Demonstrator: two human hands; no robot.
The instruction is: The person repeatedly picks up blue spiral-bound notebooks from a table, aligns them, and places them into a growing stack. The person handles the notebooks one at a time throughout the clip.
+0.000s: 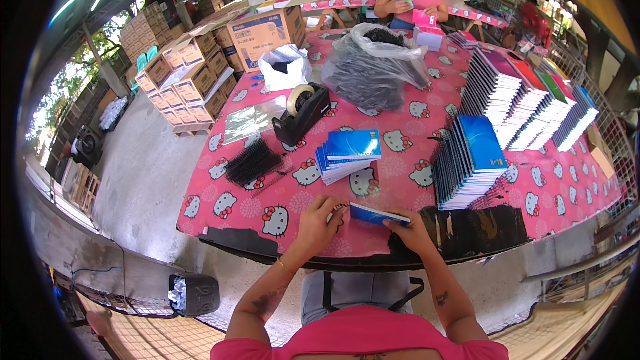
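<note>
A small blue notebook (377, 215) is tilted up above the near edge of the table, its page edges toward me. My right hand (412, 232) grips its right end, thumb on the near side. At the notebook's left end, my left hand (320, 225) has its fingers curled and their tips pinched together; whatever is between them is too small to make out. Just beyond lies a fanned stack of blue notebooks (353, 145). To its left is a pile of black plastic binding coils (253, 163).
A black tape dispenser (301, 117) stands beyond the coils, near clear plastic sheets (253, 120). A large bag of black coils (373, 70) sits farther back. Tall notebook stacks (470, 160) rise on the right. Cartons (267, 37) stand back left. Another person (417, 0) works across the table.
</note>
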